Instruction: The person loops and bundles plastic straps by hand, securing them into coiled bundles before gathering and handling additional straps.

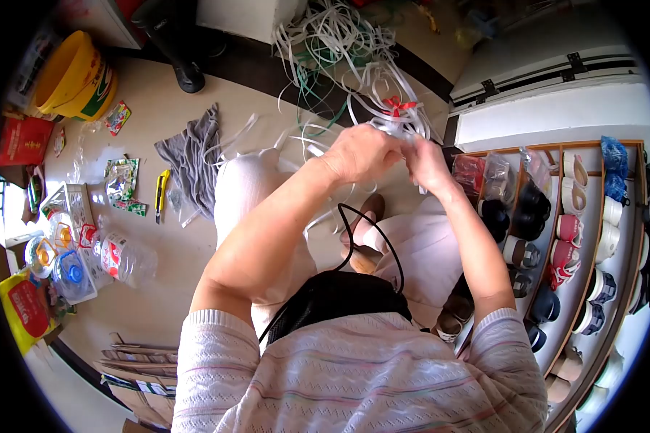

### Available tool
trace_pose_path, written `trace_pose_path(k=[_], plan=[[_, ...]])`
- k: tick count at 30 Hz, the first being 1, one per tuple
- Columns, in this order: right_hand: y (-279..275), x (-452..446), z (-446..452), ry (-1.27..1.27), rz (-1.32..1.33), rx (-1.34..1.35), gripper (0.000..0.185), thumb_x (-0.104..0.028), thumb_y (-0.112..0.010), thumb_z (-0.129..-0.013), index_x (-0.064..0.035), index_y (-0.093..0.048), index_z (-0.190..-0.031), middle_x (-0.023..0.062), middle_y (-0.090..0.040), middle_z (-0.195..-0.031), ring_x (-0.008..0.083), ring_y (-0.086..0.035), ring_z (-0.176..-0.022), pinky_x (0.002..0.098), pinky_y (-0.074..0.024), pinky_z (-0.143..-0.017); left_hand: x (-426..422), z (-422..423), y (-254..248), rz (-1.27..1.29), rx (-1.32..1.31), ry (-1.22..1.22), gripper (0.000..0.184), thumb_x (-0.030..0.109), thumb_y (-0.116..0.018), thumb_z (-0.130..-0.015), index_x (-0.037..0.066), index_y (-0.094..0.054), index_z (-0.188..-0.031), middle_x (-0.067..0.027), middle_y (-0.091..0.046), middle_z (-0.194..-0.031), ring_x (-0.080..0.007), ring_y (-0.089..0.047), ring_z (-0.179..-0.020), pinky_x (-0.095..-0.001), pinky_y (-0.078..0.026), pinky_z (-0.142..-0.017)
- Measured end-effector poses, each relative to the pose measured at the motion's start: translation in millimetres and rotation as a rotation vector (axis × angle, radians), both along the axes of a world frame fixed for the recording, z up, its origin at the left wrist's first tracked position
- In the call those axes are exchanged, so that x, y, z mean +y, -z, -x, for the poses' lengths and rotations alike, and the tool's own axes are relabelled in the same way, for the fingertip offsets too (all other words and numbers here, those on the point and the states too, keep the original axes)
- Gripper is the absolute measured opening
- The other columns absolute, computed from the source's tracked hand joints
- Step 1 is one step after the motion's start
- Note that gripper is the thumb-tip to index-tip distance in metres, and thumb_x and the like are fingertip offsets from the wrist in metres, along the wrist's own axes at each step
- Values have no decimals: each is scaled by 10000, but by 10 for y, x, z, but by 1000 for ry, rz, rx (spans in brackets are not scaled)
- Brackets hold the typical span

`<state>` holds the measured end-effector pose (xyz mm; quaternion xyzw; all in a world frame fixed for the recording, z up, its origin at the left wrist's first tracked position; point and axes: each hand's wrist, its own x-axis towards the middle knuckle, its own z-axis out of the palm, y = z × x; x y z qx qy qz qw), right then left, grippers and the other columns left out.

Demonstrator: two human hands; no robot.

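Note:
My left hand (362, 153) and my right hand (427, 166) meet in front of me, with the fingers of both closed on a bundle of white plastic straps (403, 128). A red ribbon (399, 107) sticks up from the bundle just beyond my fingers. Loops of strap spread out around it. Behind my hands lies a large tangled heap of white and green straps (336, 36) on the floor. The exact grip of my fingertips is hidden by the hands themselves.
A shoe rack (549, 289) full of shoes stands at right. On the floor at left are a grey cloth (195, 159), a yellow utility knife (162, 191), a yellow bucket (76, 79) and plastic bottles (126, 256). Flattened cardboard (141, 375) lies lower left.

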<state>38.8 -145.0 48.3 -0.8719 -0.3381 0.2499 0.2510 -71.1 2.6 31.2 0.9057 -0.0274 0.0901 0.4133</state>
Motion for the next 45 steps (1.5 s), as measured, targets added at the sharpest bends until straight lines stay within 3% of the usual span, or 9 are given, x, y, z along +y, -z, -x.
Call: trace_pose_path(k=[2,5,10,14,23,27,31,38,45], plan=[[-16,-29,25,-252,137,-208,275,-245,-499,-891,22,-514,-827,65,-461,-520,136,-482,-439,314,-391,-412,81,-8,-43,-51,76,-37,163,230,-577,-755,84,-650,-767,-132,-625,-748,-318,-602,-749,-392,-485,-670],[-360,26,80,-200,399,237,264,-246,-466,-904,12,-519,-896,39,-440,-516,114,-469,-457,287,-387,-411,175,-23,-3,128,-25,34,190,258,-592,-746,84,-666,-746,-140,-627,-754,-317,-595,-737,-390,-479,-662],[-630,-101,95,-295,359,698,213,-230,-458,-913,-26,-483,-970,-18,-476,-661,51,-431,-506,196,-361,-436,214,-93,-38,683,137,203,181,195,-699,-771,17,-671,-792,20,-586,-655,-61,-481,-591,-223,-428,-546],[-803,-185,135,-335,17,1019,200,-175,-529,-879,-2,-497,-976,23,-490,-663,75,-445,-486,206,-379,-434,176,-138,3,953,265,205,236,272,-672,-794,37,-669,-782,16,-557,-617,-60,-466,-540,-213,-393,-497],[-687,-42,-143,-6,-106,345,304,-311,-489,-909,-20,-534,-835,27,-548,-580,90,-529,-448,214,-404,-418,-136,-118,59,973,492,297,238,260,-524,-881,44,-589,-955,-32,-524,-597,-98,-482,-525,-250,-395,-483],[-455,91,-193,104,34,-32,324,-316,-506,-895,2,-527,-837,61,-535,-556,112,-523,-403,261,-415,-393,-263,-104,210,330,129,79,253,209,-558,-800,27,-596,-973,-123,-591,-670,-209,-564,-585,-325,-451,-561],[-137,15,-198,-202,464,-389,278,-259,-473,-880,8,-546,-906,232,-605,-749,400,-590,-781,471,-458,-691,-96,-119,140,178,52,62,233,225,-593,-758,48,-638,-903,-136,-628,-731,-261,-597,-641,-340,-476,-620],[-387,-169,182,-445,441,524,177,-169,-447,-889,-2,-502,-871,25,-499,-605,97,-499,-479,251,-414,-433,110,-137,54,420,237,5,349,346,-723,-661,25,-678,-791,-122,-643,-726,-221,-606,-682,-315,-473,-660],[-818,-336,25,-197,-336,1100,281,-248,-503,-905,30,-541,-915,51,-522,-613,104,-496,-486,222,-412,-441,7,-173,81,1205,450,187,381,429,-705,-725,53,-689,-786,17,-471,-535,-75,-383,-474,-231,-314,-436]])
